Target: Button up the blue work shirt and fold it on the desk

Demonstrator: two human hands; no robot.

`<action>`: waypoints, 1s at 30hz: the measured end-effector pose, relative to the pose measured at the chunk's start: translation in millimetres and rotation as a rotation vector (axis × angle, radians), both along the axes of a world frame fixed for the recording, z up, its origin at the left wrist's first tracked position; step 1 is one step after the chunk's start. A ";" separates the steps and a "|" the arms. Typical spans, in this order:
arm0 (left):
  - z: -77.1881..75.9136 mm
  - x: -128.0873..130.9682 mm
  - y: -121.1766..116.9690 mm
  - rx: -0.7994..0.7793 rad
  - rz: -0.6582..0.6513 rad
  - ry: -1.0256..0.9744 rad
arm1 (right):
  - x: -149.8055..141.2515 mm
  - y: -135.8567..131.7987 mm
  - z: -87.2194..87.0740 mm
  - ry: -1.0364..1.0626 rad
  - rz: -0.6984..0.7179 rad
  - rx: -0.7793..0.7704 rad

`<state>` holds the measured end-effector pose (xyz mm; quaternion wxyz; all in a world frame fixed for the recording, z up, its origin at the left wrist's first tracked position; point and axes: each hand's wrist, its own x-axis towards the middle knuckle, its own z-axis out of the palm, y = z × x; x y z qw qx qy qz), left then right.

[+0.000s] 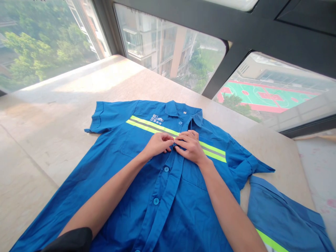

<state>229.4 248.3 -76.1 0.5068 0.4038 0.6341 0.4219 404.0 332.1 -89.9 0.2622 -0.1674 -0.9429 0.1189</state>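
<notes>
A blue short-sleeved work shirt (191, 199) is lying across the middle of the stone surface (31, 140), its collar (172, 108) pointing towards the window-side edge. The left hand (160, 144) and right hand (190, 145) are pinching its front placket (168, 196) at the chest stripe, apparently working a button fastening; whether a button is sitting between the fingertips is hidden. The next move seems to be calling for steady alignment of both front edges.

Sunlit pale ledge (26, 150), dark-framed windows (170, 45)
</notes>
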 end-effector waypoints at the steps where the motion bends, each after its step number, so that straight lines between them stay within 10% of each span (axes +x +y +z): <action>1: -0.3 -1.5 -0.5 0.005 -0.023 -0.014 | 0.0 0.2 -0.7 0.000 0.001 -0.011; 16: -6.3 7.4 -9.0 0.287 -0.023 0.396 | -0.5 4.4 -5.6 0.000 0.007 -0.164; 30: -14.7 6.4 -8.0 0.307 0.009 0.304 | 0.3 5.3 -7.3 -0.021 -0.013 -0.197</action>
